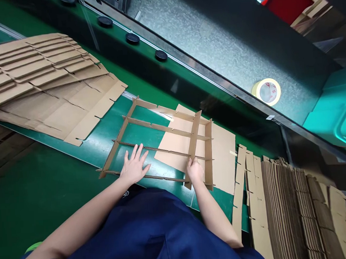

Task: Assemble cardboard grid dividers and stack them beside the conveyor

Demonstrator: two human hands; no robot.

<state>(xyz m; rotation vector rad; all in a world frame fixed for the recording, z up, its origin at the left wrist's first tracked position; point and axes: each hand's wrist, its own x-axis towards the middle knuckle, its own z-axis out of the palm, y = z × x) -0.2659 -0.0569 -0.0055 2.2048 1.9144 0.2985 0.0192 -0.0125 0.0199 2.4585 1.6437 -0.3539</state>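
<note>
A cardboard divider grid lies on the green work surface, made of several long strips crossed by three shorter ones. My left hand is spread with fingers apart over the two nearest long strips, toward the grid's left part. My right hand is closed around the lower part of a cross strip, just left of the grid's right-end strip. Beneath the grid's right half is a flat cardboard sheet.
Nested cardboard dividers are piled at left. Loose notched strips and a row of stacked strips stand at right. Beyond the metal edge are a tape roll and a teal bin. Black discs line the far side.
</note>
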